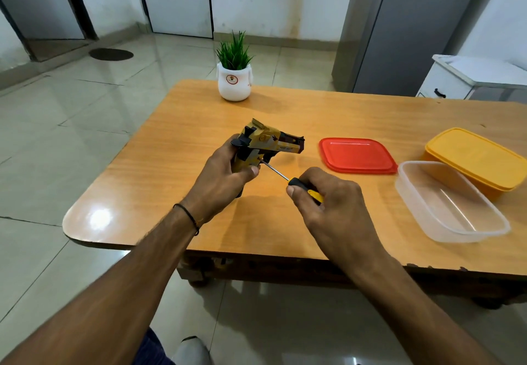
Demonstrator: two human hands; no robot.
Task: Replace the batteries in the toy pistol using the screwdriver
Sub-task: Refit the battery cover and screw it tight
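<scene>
A yellow and black toy pistol [268, 143] is held above the wooden table [171, 147], barrel pointing right. My left hand [225, 176] is shut around its grip, thumb on the grip's right side. My right hand [330, 207] is shut on a screwdriver [299, 183] with a black and yellow handle. The thin metal shaft runs up and left, and its tip touches the side of the pistol's grip just above my left thumb. Most of the handle is hidden in my fingers. No batteries are in sight.
On the table's right part lie a red lid [356, 155], a clear plastic box [447, 202] standing open, and a closed yellow box [476, 159]. A small potted plant [234, 76] stands at the far edge. Tiled floor surrounds the low table.
</scene>
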